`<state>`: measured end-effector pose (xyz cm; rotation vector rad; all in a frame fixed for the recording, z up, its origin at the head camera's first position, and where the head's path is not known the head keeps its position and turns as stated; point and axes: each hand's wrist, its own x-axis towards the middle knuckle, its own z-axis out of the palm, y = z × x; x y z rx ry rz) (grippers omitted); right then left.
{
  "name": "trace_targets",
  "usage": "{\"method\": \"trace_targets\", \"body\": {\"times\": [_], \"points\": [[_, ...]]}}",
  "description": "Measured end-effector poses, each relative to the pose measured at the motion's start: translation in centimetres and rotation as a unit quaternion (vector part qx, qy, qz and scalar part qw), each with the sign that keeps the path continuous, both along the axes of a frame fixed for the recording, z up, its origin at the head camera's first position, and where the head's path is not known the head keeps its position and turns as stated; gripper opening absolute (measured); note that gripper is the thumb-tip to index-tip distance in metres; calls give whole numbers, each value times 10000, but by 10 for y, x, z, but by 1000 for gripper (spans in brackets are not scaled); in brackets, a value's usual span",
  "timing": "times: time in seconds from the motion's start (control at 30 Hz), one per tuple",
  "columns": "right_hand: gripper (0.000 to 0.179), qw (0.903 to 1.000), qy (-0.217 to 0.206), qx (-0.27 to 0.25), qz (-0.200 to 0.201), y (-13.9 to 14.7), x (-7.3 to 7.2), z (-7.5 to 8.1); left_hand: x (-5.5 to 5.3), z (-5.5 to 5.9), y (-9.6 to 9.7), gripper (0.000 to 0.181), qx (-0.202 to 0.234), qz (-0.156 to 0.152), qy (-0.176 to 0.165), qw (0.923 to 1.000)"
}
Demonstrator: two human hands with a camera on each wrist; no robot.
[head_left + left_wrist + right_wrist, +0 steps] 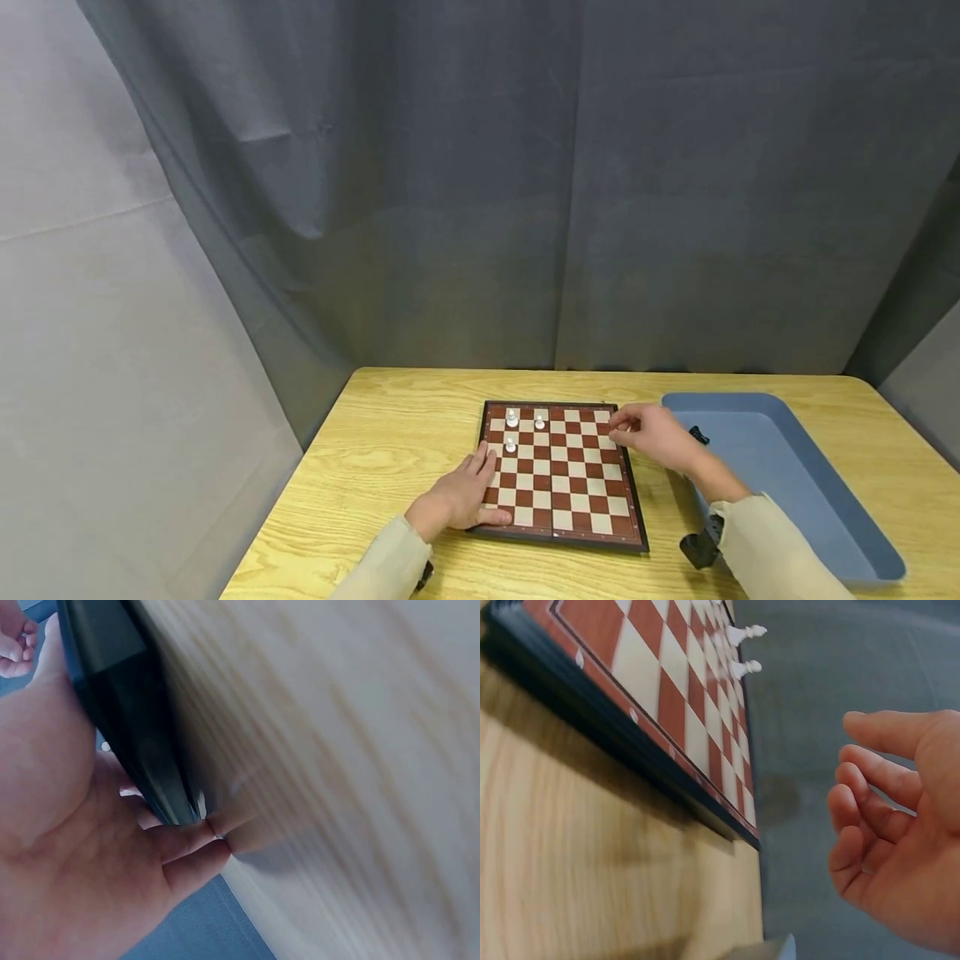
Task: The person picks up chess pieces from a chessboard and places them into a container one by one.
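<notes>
A red-and-cream chessboard [577, 479] lies on the wooden table. Three white chess pieces stand toward its far left: a larger one [512, 418], a pawn-like one [539, 422] and another [510, 445] nearer my left hand. That left hand [461, 492] rests along the board's left edge, thumb over the near corner; in the left wrist view its outspread fingers reach past the dark side of the board [131, 697]. Over the far right edge hovers my right hand [660, 433]. Its fingers [881, 772] are loosely bent, with a gap to the thumb and nothing between them.
A blue tray [787, 492] stands right of the board, beneath the right forearm. Small black objects [699, 434] show inside it by its left wall. Grey curtains [480, 208] hang behind and beside the wooden table [375, 467].
</notes>
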<state>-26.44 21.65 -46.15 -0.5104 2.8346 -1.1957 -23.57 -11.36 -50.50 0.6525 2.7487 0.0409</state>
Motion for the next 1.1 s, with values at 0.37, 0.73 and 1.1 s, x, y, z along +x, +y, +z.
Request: {"method": "trace_targets", "body": {"times": [0.37, 0.73, 1.1], "points": [[22, 9996, 195, 4, -223, -36, -17, -24, 1, 0, 0, 102, 52, 9, 15, 10000], [27, 9992, -142, -68, -366, -62, -30, -34, 1, -2, 3, 101, 58, -12, -28, 10000], [32, 9961, -533, -327, -623, -81, -40, -45, 0, -1, 1, 102, 2, 16, -8, 10000]]}}
